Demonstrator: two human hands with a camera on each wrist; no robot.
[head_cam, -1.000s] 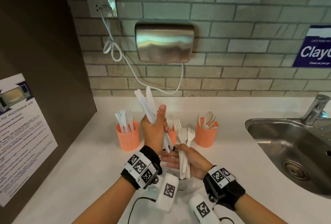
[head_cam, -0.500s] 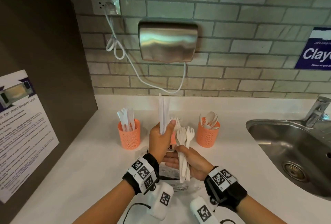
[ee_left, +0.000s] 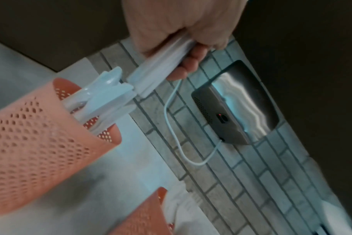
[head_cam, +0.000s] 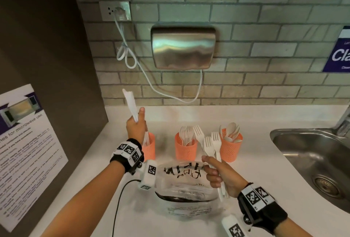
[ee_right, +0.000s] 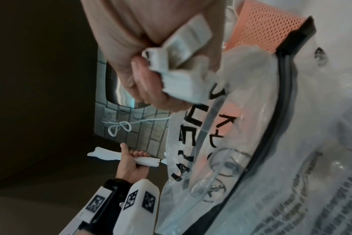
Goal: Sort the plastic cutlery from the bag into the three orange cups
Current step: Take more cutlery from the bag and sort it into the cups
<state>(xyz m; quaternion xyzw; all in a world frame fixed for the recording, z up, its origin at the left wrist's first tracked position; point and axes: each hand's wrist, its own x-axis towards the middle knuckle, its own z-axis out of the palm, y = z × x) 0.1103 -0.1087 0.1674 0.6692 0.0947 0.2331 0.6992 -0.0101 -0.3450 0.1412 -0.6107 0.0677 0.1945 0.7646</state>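
Three orange mesh cups stand in a row near the wall. The left cup (head_cam: 150, 148) (ee_left: 30, 143) has knives in it, the middle cup (head_cam: 184, 152) forks, the right cup (head_cam: 230, 150) spoons. My left hand (head_cam: 136, 123) (ee_left: 181, 36) grips a bundle of white knives (head_cam: 130, 104) (ee_left: 157, 68) above the left cup, with their lower ends at the knives standing in it. My right hand (head_cam: 215, 172) (ee_right: 143, 71) grips three white forks (head_cam: 210, 145) by the handles, tines up, in front of the middle and right cups. The clear printed bag (head_cam: 185, 185) (ee_right: 231, 143) lies below both hands.
A steel sink (head_cam: 310, 153) with a tap is set into the white counter (head_cam: 255, 189) at the right. A metal hand dryer (head_cam: 182, 47) and its white cord (head_cam: 151, 85) hang on the brick wall. A dark panel with a microwave notice (head_cam: 28, 151) closes the left side.
My left hand carried the knives from the middle leftward to the left cup. My right hand drew right with the forks, uncovering the bag.
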